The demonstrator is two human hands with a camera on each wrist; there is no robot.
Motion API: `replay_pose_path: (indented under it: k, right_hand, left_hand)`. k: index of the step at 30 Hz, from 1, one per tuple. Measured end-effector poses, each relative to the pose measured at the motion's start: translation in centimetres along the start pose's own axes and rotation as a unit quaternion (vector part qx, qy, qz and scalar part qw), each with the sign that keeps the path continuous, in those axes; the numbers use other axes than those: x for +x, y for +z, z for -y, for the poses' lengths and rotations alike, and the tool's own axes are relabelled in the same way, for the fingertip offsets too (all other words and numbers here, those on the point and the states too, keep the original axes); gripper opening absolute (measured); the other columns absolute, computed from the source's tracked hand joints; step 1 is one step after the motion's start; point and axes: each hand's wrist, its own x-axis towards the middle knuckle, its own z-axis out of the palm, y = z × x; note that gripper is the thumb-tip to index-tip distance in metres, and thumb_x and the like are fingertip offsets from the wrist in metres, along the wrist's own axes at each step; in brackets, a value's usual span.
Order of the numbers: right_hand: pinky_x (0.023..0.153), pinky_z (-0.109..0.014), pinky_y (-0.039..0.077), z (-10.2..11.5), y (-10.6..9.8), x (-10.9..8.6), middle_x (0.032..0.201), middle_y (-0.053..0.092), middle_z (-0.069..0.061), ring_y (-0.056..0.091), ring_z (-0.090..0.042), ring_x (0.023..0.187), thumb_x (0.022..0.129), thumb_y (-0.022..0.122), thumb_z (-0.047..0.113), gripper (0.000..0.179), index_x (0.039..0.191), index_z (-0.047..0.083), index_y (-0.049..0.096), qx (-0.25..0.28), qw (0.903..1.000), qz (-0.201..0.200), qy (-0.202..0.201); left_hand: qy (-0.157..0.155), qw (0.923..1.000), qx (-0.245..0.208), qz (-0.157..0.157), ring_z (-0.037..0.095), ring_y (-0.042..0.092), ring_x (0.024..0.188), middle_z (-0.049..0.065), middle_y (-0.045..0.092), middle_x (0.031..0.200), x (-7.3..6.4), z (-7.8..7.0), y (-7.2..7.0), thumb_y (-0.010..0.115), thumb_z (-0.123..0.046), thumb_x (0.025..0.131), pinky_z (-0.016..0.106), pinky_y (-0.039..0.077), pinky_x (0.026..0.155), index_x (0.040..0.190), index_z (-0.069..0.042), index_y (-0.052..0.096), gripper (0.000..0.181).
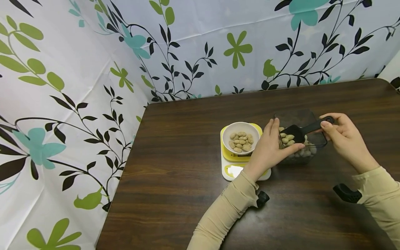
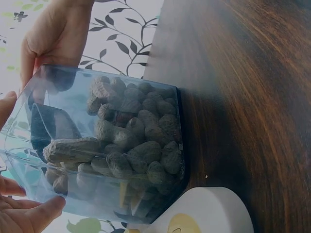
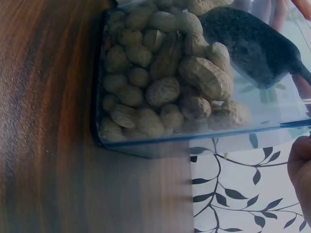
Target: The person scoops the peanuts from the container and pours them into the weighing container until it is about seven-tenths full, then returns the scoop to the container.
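Observation:
A clear plastic container (image 1: 297,116) of unshelled peanuts (image 2: 148,158) stands at the right side of the table. My right hand (image 1: 347,140) grips the handle of a black scoop (image 1: 295,133), whose head is down inside the container against the nuts. In the right wrist view the scoop head (image 3: 248,43) shows through the wall, beside the heap. My left hand (image 1: 268,147) holds the container's left side, fingers along the wall and thumb across the near side. Left of it, a white bowl (image 1: 225,140) holding several peanuts sits on a yellow and white kitchen scale (image 1: 225,163).
The dark wooden table (image 1: 175,166) runs back to a patterned cloth (image 1: 200,45) hung behind it and along the left. The scale stands close beside the container, under my left forearm. Black wrist mounts (image 1: 347,193) hang below both sleeves.

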Motion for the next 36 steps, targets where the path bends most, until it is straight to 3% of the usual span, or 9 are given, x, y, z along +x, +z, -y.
replay_pose_path:
  k: [4,9,17,23,26,30,33,36]
  right_hand:
    - [0.060,-0.012,0.040,-0.3,0.1,0.0,0.083,0.072,0.013,0.060,0.004,0.067,0.098,0.041,0.006,0.022,0.118,0.015,0.045,0.080,0.9968,-0.002,-0.002]
    - [0.053,-0.019,0.032,-0.3,0.6,0.3,0.076,0.069,0.011,0.046,-0.003,0.061,0.097,0.045,0.008,0.017,0.113,0.013,0.047,0.148,0.9879,-0.043,0.015]
    - [0.059,-0.025,0.019,-0.2,0.9,0.5,0.073,0.069,0.000,0.031,-0.011,0.060,0.096,0.046,0.009,0.015,0.110,0.003,0.044,0.281,0.9578,-0.059,-0.005]
    - [0.058,-0.025,0.017,-0.5,0.9,0.5,0.076,0.063,-0.004,0.032,-0.012,0.060,0.096,0.046,0.006,0.016,0.110,0.000,0.044,0.350,0.9351,-0.052,-0.013]
    - [0.058,-0.025,0.018,-0.5,0.8,0.7,0.076,0.064,-0.005,0.032,-0.012,0.058,0.096,0.045,0.005,0.015,0.110,-0.001,0.045,0.358,0.9323,-0.051,-0.018]
    - [0.058,-0.025,0.018,-0.6,0.4,0.9,0.079,0.064,-0.004,0.032,-0.011,0.059,0.097,0.043,0.003,0.015,0.111,-0.001,0.045,0.350,0.9359,-0.036,-0.011]
    - [0.058,-0.025,0.018,-0.6,0.1,0.9,0.079,0.062,-0.001,0.032,-0.010,0.061,0.097,0.044,0.006,0.017,0.113,0.001,0.044,0.325,0.9451,-0.028,0.018]
    - [0.060,-0.027,0.017,-0.5,-0.2,0.9,0.078,0.065,0.000,0.031,-0.011,0.061,0.096,0.047,0.012,0.021,0.113,0.002,0.041,0.317,0.9467,-0.031,0.049]
  left_hand:
    - [0.000,1.0000,0.001,-0.001,0.013,0.021,0.144,0.004,0.014,0.157,0.0,0.0,-0.1,0.052,-0.063,0.084,0.028,0.033,0.110,0.151,-0.016,0.008,0.093]
    - [-0.003,1.0000,-0.005,-0.002,0.012,0.022,0.143,0.003,0.015,0.157,0.0,0.0,-0.2,0.053,-0.063,0.084,0.028,0.034,0.110,0.151,-0.016,0.009,0.093]
    - [-0.005,0.9997,-0.023,-0.002,0.011,0.021,0.143,0.000,0.016,0.157,0.0,0.1,-0.2,0.055,-0.063,0.083,0.028,0.033,0.111,0.151,-0.018,0.011,0.093]
    - [-0.004,0.9997,-0.023,-0.004,0.009,0.020,0.143,-0.002,0.016,0.157,0.1,0.1,-0.3,0.056,-0.064,0.081,0.028,0.033,0.111,0.151,-0.019,0.012,0.094]
    - [-0.004,0.9997,-0.023,-0.005,0.009,0.020,0.143,-0.001,0.016,0.157,0.2,0.1,-0.3,0.056,-0.064,0.081,0.028,0.033,0.111,0.150,-0.019,0.013,0.094]
    - [-0.005,0.9997,-0.025,-0.006,0.011,0.022,0.143,0.000,0.016,0.157,0.2,0.1,-0.3,0.057,-0.064,0.081,0.028,0.033,0.110,0.151,-0.019,0.013,0.093]
    - [-0.008,0.9996,-0.025,-0.006,0.011,0.022,0.143,-0.001,0.016,0.157,0.1,0.1,-0.3,0.057,-0.063,0.081,0.029,0.034,0.110,0.151,-0.019,0.013,0.094]
    - [-0.007,0.9995,-0.029,-0.008,0.011,0.023,0.143,-0.001,0.017,0.157,0.1,0.1,-0.2,0.058,-0.063,0.080,0.029,0.035,0.110,0.150,-0.019,0.013,0.094]
